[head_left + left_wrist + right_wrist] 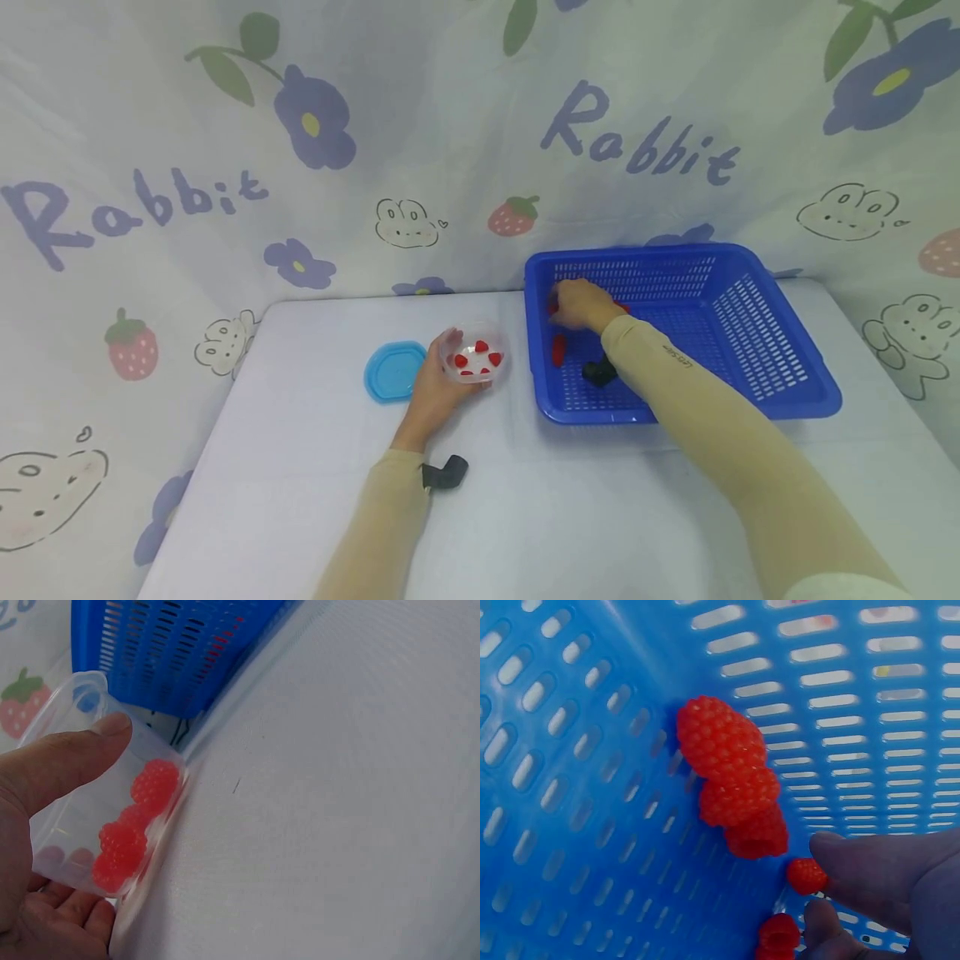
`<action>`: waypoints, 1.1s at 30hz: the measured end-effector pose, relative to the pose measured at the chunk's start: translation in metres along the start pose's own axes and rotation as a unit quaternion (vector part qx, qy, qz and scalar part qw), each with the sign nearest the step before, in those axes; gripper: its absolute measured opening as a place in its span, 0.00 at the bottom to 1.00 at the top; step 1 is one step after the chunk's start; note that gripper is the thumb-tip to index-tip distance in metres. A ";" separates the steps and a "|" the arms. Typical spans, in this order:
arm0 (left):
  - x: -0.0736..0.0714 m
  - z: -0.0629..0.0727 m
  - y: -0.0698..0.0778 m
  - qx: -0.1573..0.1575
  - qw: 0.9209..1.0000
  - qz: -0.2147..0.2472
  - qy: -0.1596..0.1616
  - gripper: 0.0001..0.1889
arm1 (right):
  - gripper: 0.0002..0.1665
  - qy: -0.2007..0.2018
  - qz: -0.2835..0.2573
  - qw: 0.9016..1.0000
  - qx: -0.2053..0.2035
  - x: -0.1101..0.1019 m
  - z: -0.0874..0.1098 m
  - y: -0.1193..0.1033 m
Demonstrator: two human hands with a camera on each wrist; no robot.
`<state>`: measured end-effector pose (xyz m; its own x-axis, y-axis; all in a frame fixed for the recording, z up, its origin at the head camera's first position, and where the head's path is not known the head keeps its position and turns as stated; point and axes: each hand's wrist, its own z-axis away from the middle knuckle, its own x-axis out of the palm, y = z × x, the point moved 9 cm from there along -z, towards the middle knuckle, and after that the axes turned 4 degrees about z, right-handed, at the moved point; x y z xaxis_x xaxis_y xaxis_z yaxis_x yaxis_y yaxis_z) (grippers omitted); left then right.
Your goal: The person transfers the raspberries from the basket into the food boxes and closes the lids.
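Head view: my left hand (435,390) curls round a round, clear plastic cup (82,811), which holds several red, bumpy, raspberry-shaped pieces (155,786). A light-blue, rounded plastic lid (394,372) lies at nine o'clock from the cup; a dark-blue, rectangular, slotted plastic basket (750,321) stands at three o'clock. At the basket's ten o'clock, my right hand (587,306) is inside, thumb and a finger close about a small red berry (805,876) (whether they pinch it, I cannot tell). Nearby, larger red berries (739,796) touch in a row.
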<state>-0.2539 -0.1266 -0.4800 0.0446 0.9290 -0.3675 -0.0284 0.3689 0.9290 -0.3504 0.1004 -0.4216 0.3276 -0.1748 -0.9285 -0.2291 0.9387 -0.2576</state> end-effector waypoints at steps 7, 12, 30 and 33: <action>0.000 -0.001 0.002 0.004 1.000 0.004 -0.002 0.48 | 0.17 0.000 0.007 1.000 -0.003 0.001 -0.002 0.000; 0.000 -0.001 0.001 0.004 1.000 0.001 -0.002 0.49 | 0.10 -0.007 0.012 1.000 -0.004 0.002 -0.002 0.001; 0.000 -0.001 -0.001 0.003 1.000 0.004 -0.003 0.49 | 0.05 0.002 0.043 0.999 -0.001 0.006 -0.002 0.002; 0.000 -0.001 0.000 0.005 1.000 0.005 -0.004 0.49 | 0.04 0.006 0.046 0.999 -0.002 0.005 -0.001 0.001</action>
<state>-0.2549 -0.1263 -0.4807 0.0531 0.9323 -0.3577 -0.0182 0.3590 0.9331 -0.3501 0.1001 -0.4268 0.2951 -0.0920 -0.9510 -0.2615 0.9496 -0.1730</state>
